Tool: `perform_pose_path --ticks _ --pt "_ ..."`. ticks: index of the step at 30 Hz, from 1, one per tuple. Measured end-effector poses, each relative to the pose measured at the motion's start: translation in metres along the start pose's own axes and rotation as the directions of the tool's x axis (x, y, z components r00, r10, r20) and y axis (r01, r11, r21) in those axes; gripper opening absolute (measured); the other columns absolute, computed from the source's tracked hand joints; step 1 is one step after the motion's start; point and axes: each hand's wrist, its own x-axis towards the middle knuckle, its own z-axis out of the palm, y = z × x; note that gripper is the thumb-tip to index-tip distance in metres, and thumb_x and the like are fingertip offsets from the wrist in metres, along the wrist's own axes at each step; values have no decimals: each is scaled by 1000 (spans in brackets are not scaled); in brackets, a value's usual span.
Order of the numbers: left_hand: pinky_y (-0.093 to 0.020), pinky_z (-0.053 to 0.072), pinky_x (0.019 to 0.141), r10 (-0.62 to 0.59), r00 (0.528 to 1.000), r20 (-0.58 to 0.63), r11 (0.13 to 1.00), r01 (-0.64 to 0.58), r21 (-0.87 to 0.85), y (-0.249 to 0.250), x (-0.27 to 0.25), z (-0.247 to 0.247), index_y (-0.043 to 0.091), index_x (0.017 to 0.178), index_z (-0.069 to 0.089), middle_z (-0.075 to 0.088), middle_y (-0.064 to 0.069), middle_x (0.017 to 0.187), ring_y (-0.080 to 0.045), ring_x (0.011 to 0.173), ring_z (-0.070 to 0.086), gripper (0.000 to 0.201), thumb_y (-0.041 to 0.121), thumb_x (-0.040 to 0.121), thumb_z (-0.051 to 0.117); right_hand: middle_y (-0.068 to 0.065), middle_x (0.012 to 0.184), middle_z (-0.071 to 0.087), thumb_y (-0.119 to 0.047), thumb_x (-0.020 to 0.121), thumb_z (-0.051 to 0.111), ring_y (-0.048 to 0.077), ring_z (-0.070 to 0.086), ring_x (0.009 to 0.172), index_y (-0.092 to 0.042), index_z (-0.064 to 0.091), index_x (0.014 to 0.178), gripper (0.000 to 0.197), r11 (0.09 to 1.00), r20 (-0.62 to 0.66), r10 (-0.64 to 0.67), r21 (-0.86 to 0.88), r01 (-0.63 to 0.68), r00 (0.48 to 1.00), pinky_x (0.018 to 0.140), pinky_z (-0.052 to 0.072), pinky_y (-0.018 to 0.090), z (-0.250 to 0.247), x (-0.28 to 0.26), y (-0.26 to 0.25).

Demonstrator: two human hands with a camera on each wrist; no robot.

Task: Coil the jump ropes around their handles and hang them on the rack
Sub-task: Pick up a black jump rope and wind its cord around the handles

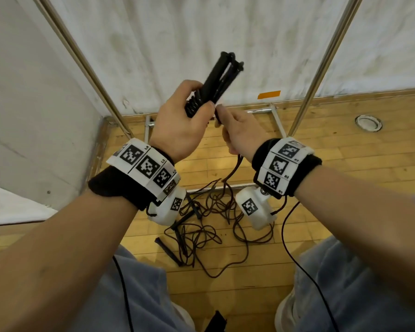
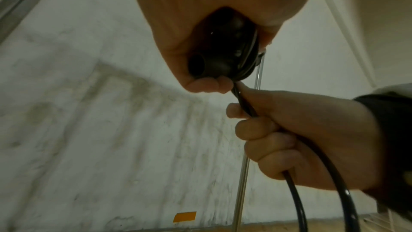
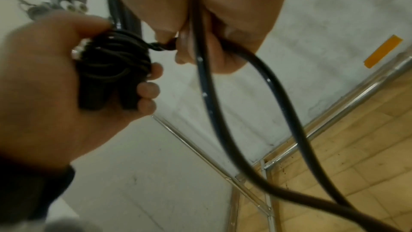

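A: Big stuff first?
B: White wall behind, wood floor below. Metal rack: two slanted uprights, base bars on the floor against the wall. Orange tape strip on the wall near the floor.

A: Ropes on the floor?
B: Tangled pile of loose ropes between the person's feet, in front of the rack base. Several black handles lie in it, count unclear.

A: Hands?
B: Both raised in front of the rack, side by side, nearly touching. Left hand is wrapped around the paired handles of one jump rope, fingers curled round their lower end. Handles are black, tilted up and to the right, tops free.

A: Right?
B: Right hand is closed round the cord, thumb and forefinger pinching it just beside the left thumb.

A: How much is coiled?
B: Several turns of cord sit around the handles inside the left grip, visible in the right wrist view. From the right hand the cord drops in a loop to the floor pile. Nothing visible hanging on the rack's uprights.
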Motion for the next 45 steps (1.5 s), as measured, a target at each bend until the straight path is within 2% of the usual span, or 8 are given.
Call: perform_pose_path --ticks 4,9,12,17,20,24,29,45 --pt "-21 42 45 -66 998 -21 997 65 -34 3 9 3 22 102 51 61 6 70 -10 50 57 12 23 90 54 -14 67 49 -33 97 45 1 45 60 -20 60 95 20 950 -72 -186 -266 161 980 55 33 22 2 -6 4" --pt "-27 42 38 -96 995 17 981 98 -168 18 9 3 18 88 49 61 -3 66 -24 44 57 8 23 89 55 2 101 55 -35 94 51 22 49 101 -18 67 106 26 741 -82 -180 -667 80 980 78 38 29 -10 2 5" --pt "-24 42 38 -80 994 80 979 93 -182 25 5 7 23 83 49 61 1 61 -18 43 57 9 23 88 56 9 99 64 -26 96 47 20 55 79 -11 65 93 24 838 -53 -50 -545 13 997 66 43 29 -7 4 -5" --pt "-18 43 48 -61 998 10 992 62 -114 21 11 -2 25 83 49 63 9 65 -2 49 58 11 21 87 58 4 88 68 -14 98 46 21 64 90 -16 61 95 15 956 244 193 172 -238 950 90 48 40 7 -10 -13" --pt "-34 50 54 -24 999 -28 998 26 60 8 16 -16 19 94 51 66 3 77 -13 58 61 14 29 86 57 0 72 61 -21 99 42 27 63 84 -19 52 90 14 988 149 143 31 -149 978 89 46 42 3 -8 -10" --pt "-33 46 58 7 1000 6 925 -9 380 -16 21 -28 18 108 47 60 2 87 -22 71 59 28 37 87 54 -4 61 41 -23 100 36 13 38 50 -19 54 83 25 997 95 71 -23 -69 993 53 39 32 1 -8 -12" --pt "-38 47 70 -47 986 159 784 -62 618 -36 15 -18 19 110 46 56 -3 97 -28 83 58 26 33 91 55 -2 74 54 -32 101 32 10 44 61 -16 61 87 36 850 169 -45 -511 126 985 49 32 11 1 -12 -17" --pt "-35 43 64 -250 911 329 569 -137 811 -59 -4 13 29 109 48 54 2 100 -20 79 50 21 34 88 52 -2 72 51 -30 101 35 14 46 64 -12 56 87 30 824 279 -99 -515 236 955 56 30 27 6 -25 3"
